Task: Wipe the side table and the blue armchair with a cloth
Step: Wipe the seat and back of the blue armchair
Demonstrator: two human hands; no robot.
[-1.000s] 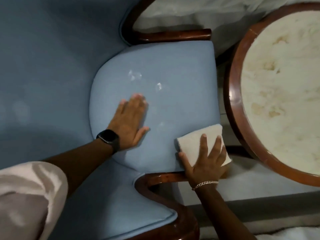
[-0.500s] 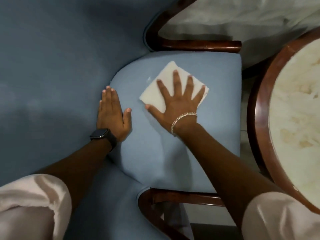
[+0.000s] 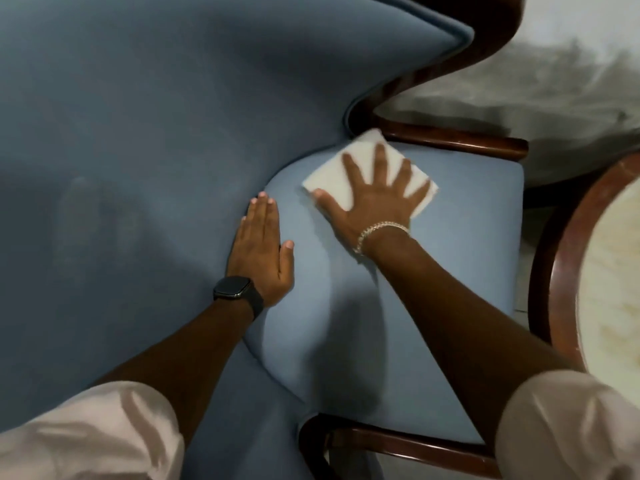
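Observation:
The blue armchair fills most of the view, its seat cushion light blue and its backrest darker at the left. A folded white cloth lies flat on the seat's far corner, by the far wooden armrest. My right hand presses down on the cloth with fingers spread. My left hand, with a black watch on its wrist, rests flat on the seat's rounded edge where it meets the backrest, holding nothing. The round side table, dark wood rim around a pale marbled top, shows at the right edge.
Dark wooden armrests run along the far side and the near side of the seat. Pale fabric lies beyond the chair at the top right. A narrow strip of floor separates chair and table.
My right hand has slid the cloth from the seat's near right corner across to its far corner by the armrest. My left hand stays flat near the backrest.

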